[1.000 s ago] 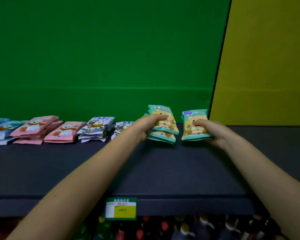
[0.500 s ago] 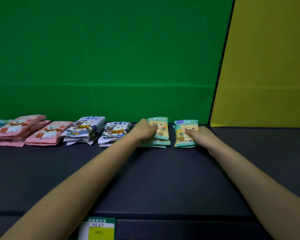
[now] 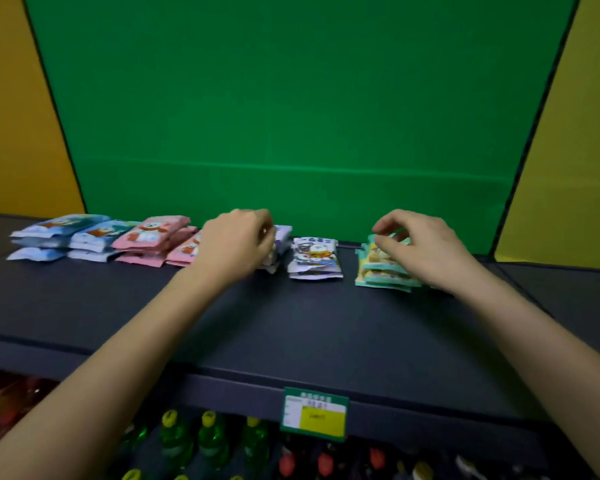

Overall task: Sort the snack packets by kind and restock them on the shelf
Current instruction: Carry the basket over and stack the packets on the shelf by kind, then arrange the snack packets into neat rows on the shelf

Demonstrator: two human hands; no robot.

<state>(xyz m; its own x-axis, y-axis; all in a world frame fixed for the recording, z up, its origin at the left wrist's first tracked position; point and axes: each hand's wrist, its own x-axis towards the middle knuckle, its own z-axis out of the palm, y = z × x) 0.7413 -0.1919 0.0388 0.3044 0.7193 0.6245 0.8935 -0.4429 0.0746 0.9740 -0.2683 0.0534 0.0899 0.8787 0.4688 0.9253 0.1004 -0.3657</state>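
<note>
Snack packets lie in a row at the back of the dark shelf (image 3: 291, 327): blue packets (image 3: 63, 233) far left, then pink packets (image 3: 153, 233), two stacks of white-and-purple packets, and teal packets (image 3: 381, 271) to the right. My left hand (image 3: 236, 244) has its fingers curled at the edge of the left white stack (image 3: 283, 237), hiding most of it. The second white stack (image 3: 314, 259) sits untouched between my hands. My right hand (image 3: 423, 251) rests over the teal packets with loosely curled fingers raised above the top one.
A green panel (image 3: 291, 116) closes the shelf's back, with yellow panels (image 3: 575, 168) on both sides. A green and yellow price tag (image 3: 314, 417) hangs on the front edge. Bottles (image 3: 174, 441) stand on the level below.
My left hand left the teal packets and moved left to a white-and-purple stack. My right hand stays at the teal packets with its fingers lifted. The view shifted left and down.
</note>
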